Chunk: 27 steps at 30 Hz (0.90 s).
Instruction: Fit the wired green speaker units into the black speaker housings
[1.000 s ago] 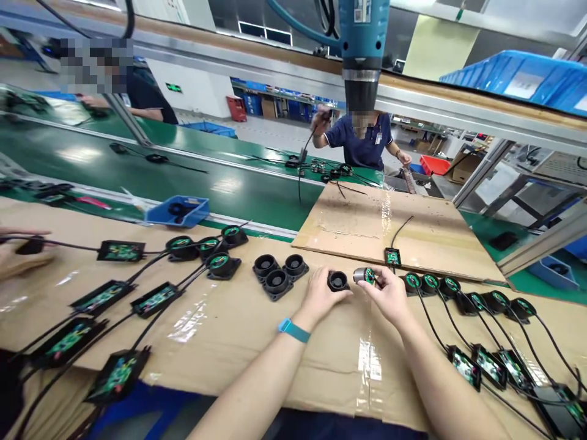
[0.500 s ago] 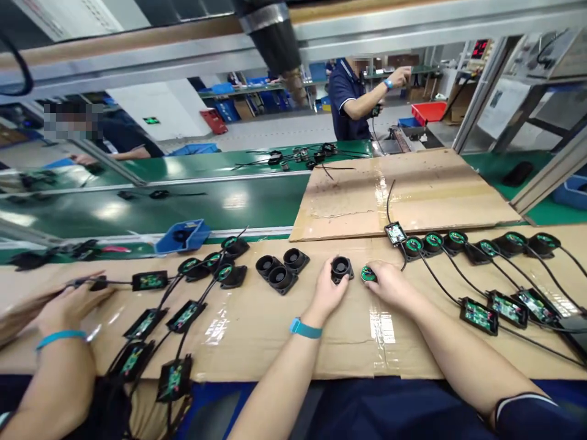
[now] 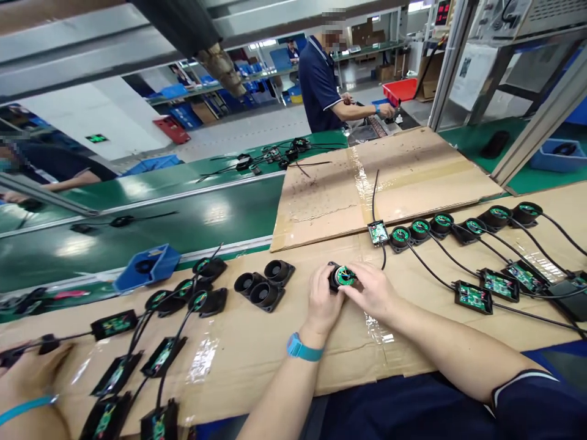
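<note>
My left hand (image 3: pixel 322 300) is closed around a black round housing (image 3: pixel 334 282) above the cardboard. With its fingers pinched, my right hand (image 3: pixel 372 289) holds a round green circuit board (image 3: pixel 345 275) at the mouth of that housing. Thin wires show on the board's face. Three empty black housings (image 3: pixel 265 293) stand together to the left of my hands. On the right, a small boxed circuit board (image 3: pixel 378 233) with a black cable lies beside a row of housings fitted with green boards (image 3: pixel 400 236).
Cabled circuit boxes (image 3: pixel 474 297) lie at the right, others (image 3: pixel 118 371) at the left near a co-worker's hand (image 3: pixel 39 370). A blue bin (image 3: pixel 147 267) stands back left. A raised cardboard sheet (image 3: pixel 385 177) lies behind; a dark tool (image 3: pixel 183 30) hangs above.
My right hand has brought the green board left to the black housing in my left hand. The view has shifted, and the person across the bench has lowered an arm.
</note>
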Motion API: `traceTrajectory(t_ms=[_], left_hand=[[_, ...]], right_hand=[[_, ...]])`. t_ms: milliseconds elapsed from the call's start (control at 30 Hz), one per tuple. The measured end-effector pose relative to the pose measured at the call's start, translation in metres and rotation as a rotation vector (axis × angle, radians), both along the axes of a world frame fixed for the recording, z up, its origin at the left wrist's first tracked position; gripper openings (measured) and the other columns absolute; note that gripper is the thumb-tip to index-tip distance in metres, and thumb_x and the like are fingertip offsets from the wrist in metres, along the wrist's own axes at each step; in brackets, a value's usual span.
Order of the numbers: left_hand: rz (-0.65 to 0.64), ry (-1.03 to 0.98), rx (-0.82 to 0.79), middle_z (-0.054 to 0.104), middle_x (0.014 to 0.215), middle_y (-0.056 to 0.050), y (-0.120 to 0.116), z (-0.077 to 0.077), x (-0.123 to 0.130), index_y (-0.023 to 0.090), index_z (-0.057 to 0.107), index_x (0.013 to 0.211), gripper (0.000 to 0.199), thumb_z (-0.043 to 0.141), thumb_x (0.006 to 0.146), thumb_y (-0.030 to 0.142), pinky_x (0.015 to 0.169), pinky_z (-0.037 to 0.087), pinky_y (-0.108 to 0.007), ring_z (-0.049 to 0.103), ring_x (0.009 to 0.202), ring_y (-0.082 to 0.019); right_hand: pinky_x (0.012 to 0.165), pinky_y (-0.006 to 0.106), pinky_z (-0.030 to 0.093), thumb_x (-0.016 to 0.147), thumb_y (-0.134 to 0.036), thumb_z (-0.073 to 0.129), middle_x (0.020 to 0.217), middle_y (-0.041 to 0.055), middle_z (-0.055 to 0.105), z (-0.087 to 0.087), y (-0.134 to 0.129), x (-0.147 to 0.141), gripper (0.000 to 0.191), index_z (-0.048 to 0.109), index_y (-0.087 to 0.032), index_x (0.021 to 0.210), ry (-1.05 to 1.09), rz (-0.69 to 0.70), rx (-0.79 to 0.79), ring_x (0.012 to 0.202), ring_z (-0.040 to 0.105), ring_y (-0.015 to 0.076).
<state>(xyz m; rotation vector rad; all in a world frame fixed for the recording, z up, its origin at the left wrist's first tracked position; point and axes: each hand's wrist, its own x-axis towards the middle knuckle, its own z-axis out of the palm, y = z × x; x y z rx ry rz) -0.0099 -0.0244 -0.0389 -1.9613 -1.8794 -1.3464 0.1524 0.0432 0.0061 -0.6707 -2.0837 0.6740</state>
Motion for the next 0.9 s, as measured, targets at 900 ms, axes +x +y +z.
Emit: traceTrajectory(t_ms=[900], left_hand=[[-0.108,-0.275,-0.171,0.067,0.112,-0.009,0.004,-0.004,0.011,0.018,0.059,0.121,0.053,0.082,0.075,0.031,0.096,0.056,-0.041,0.065,0.103,-0.026]], right_hand=[[0.1,0.052,0.053,0.095,-0.043,0.058,0.125,0.014,0.067,-0.034,0.015,0.002,0.037,0.064,-0.018,0.123,-0.321,0.077,0.101,0.115,0.063,0.0319]])
